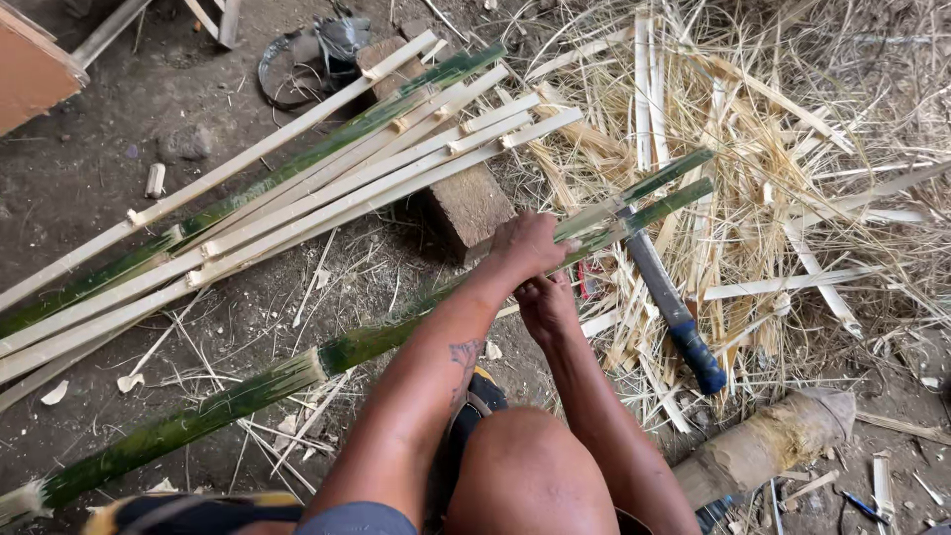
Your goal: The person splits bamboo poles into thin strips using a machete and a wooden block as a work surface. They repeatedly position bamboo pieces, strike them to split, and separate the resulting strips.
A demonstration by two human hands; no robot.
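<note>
Knee lowest in frame; both hands clasp green bamboo pole, long axis lower left to upper right. Left hand wraps on top, right hand grips just beneath; blue-handled knife wedged in the split end.

Bamboo-splitting work yard: dirt floor, split strips, shavings.

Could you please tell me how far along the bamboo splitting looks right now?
Done: a pile of split strips lies to the left. In hand: both hands, left and right, grip a green pole whose far end is forked, a knife wedged in it. Left: most of the pole is unsplit.
</note>
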